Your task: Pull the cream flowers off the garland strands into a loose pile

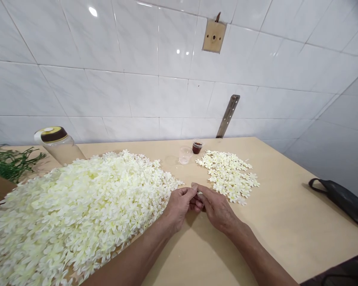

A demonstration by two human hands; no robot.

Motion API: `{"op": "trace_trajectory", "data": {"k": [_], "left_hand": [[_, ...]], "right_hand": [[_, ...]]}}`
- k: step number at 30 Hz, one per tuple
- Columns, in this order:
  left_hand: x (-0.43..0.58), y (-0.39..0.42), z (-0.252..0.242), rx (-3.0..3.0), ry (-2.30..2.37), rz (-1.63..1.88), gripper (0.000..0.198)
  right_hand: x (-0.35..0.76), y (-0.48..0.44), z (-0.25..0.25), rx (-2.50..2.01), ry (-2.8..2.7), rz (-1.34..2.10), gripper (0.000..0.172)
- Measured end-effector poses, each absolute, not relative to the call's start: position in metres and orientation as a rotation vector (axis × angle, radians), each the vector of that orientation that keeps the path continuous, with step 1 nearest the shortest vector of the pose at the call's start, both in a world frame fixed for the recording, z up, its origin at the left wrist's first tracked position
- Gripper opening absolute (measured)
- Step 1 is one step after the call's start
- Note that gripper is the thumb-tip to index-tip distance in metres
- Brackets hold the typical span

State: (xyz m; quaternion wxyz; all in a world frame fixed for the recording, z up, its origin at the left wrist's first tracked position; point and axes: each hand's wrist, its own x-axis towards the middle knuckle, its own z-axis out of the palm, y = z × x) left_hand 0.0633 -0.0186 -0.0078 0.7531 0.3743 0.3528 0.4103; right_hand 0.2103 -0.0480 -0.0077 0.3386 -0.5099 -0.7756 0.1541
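Note:
My left hand (179,204) and my right hand (219,206) meet above the table, fingertips together. A small pale green-white piece (199,193) shows between the fingers; its shape is mostly hidden. Both hands have their fingers pinched around it. To the left lies a large heap of white and pale yellow artificial flowers (92,198), its right edge close to my left hand. A smaller, flatter pile of the same flowers (231,172) lies just beyond my right hand.
Behind my hands stand a clear plastic cup (185,155) and a small cup of dark red contents (197,147). A bottle (61,147) and green stems (12,162) are at the left, a black pouch (343,200) at the right. White tiled wall (143,93) borders the table (286,206).

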Motion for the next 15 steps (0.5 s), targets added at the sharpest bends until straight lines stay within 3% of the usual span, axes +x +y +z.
{"op": "trace_trajectory", "data": {"k": [5, 12, 15], "left_hand": [[0.0615, -0.0171, -0.0078, 0.822, 0.767, 0.91, 0.035], [0.0634, -0.0171, -0.0093, 0.795, 0.897, 1.021, 0.028], [0.0652, -0.0186, -0.0097, 0.819, 0.95, 1.06, 0.026]], "right_hand": [[0.2115, -0.0478, -0.0123, -1.33, -1.862, 0.629, 0.052], [0.2124, -0.0456, -0.0095, -1.323, -1.727, 0.333, 0.026], [0.2124, -0.0438, -0.0101, -1.29, -1.762, 0.245, 0.024]]}}
